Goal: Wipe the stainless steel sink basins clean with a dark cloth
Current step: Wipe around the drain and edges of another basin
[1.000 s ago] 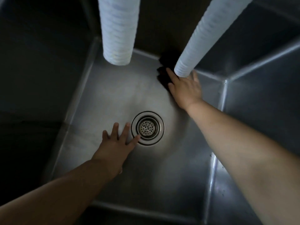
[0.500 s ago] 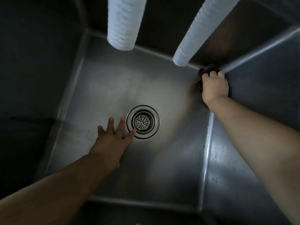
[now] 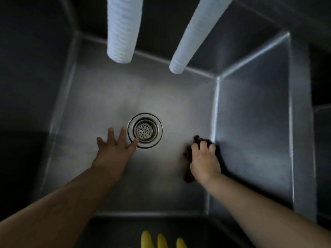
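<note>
Three yellow glove fingertips (image 3: 162, 240) poked up at the near edge of the view, below the front wall of the stainless steel sink basin (image 3: 250, 122). Both bare forearms reached down past that wall onto the basin floor. On the right side, the right hand (image 3: 204, 159) lay over the dark cloth (image 3: 188, 158) with its fingers curled down on it, holding the bunched fabric against the floor just beside the seam where the floor met the right wall; dark folds showed ahead of the knuckles and along the hand's left edge. Well apart from it, the left hand (image 3: 114, 149) rested flat on the floor with its fingers straight and spread wide, holding nothing, one fingertip touching the outer ring of the round drain strainer (image 3: 145, 130). The strainer sat near the middle of the floor, between the two hands and slightly farther back. Beyond it, the bare floor ran to the rear wall, and two white ribbed cylinders (image 3: 123, 29) hung down from the top of the view above the back part of the basin, their ends clear of the floor.
</note>
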A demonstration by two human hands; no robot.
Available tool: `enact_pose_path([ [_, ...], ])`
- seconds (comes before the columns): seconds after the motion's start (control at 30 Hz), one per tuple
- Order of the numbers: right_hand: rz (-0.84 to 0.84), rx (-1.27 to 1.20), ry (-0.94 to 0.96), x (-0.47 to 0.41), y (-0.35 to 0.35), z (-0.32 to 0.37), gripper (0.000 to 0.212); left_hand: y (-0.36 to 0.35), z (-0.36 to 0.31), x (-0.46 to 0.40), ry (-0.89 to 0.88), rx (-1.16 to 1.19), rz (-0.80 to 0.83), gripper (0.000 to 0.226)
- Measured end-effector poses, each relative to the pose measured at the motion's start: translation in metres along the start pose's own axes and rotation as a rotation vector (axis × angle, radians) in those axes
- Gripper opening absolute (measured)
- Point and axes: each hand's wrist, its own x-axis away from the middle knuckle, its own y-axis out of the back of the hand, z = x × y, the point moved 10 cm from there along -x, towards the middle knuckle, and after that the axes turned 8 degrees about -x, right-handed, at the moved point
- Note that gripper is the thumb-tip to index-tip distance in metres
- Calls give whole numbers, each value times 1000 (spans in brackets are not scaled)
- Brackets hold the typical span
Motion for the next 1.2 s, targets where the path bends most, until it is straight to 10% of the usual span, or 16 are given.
enact_pose_path([
  [0.47, -482, 365, 277, -167, 175, 1, 22, -7, -2, -9, -14, -8, 11, 113],
  [0.87, -317, 57, 23, -178, 131, -21, 47, -11, 0, -14, 11, -55, -22, 118],
  [1.2, -58, 382, 108, -45, 51, 1, 57, -8, -1, -10, 2, -36, -27, 117],
])
